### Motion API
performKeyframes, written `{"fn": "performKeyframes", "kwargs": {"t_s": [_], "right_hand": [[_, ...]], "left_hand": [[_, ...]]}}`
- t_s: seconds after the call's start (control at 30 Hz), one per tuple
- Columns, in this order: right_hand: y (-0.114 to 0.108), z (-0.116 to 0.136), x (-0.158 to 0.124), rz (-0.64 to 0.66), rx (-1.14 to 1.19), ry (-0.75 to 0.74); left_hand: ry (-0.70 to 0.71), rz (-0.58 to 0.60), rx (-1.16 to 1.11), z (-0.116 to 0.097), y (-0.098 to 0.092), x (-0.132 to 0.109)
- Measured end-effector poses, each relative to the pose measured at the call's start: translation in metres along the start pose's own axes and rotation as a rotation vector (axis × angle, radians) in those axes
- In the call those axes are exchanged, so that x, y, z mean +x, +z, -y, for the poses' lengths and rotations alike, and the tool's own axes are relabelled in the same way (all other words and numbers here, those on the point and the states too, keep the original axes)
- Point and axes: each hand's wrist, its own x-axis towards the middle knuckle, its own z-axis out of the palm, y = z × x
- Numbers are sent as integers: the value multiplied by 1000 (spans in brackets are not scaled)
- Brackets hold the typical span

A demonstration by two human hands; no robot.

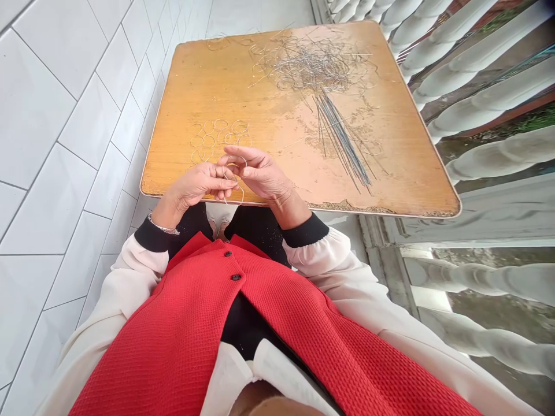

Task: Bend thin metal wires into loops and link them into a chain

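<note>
Worn orange tabletop beside white balusters: your left hand and right hand hold a wire ring at the near edge, fingers closed on it, just below loose wire rings; a tangled wire pile lies beyond.

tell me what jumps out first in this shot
The eye goes first to a tangled heap of thin wire on the far half of the worn orange wooden table, with a bundle of straight dark wires fanning toward the near edge. At that near edge, the left hand and right hand hold a wire loop beside a cluster of small wire rings. A bright red vest fills the bottom of the view.
</note>
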Motion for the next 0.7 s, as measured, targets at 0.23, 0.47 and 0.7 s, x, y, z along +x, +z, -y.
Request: {"fn": "performKeyframes", "kwargs": {"t_s": [0.23, 0.47, 0.7], "right_hand": [[6, 0, -1, -184, -41, 27], [9, 6, -1, -192, -82, 0], [13, 14, -20, -259, -119, 118]], "left_hand": [[78, -40, -5, 1, 6, -2], [86, -147, 19, 2, 9, -1], [193, -365, 61, 8, 5, 2]]}}
